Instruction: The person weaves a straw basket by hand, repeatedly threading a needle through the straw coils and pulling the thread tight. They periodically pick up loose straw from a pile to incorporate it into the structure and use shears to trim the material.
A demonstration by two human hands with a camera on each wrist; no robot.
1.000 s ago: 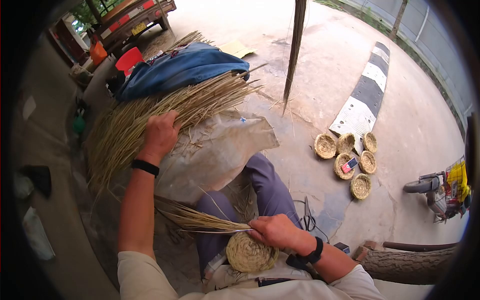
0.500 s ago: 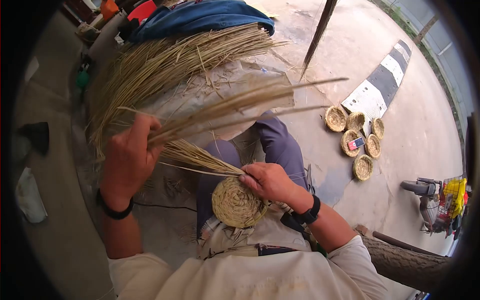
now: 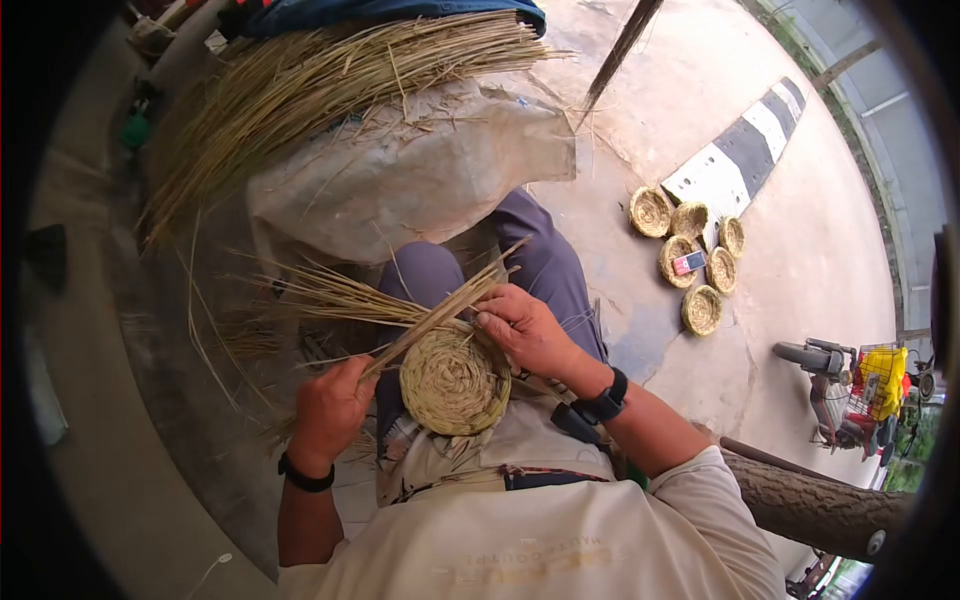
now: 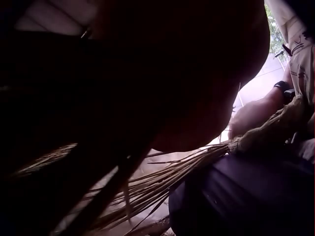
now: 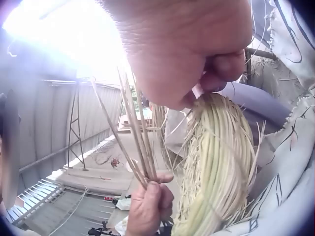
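Note:
A round woven straw basket lies on the person's lap. A loose bundle of straw fans out leftward from its far rim. My right hand pinches the rim where that bundle begins; in the right wrist view its curled fingers press on the coiled wall. Left of the basket, my left hand grips a few straw stalks, which slant up across the bundle to the right hand's fingertips. The right wrist view shows the thumb of the left hand over the stalks. The left wrist view is mostly dark.
A large straw pile lies beyond the knees by a pale sheet. Several finished baskets stand on the ground at right, one holding a small red-and-dark box. A log lies by the right elbow.
My left hand has come from the straw pile with a few stalks and brought them down across the bundle at the basket. The right hand keeps its pinch; the head view has tilted down.

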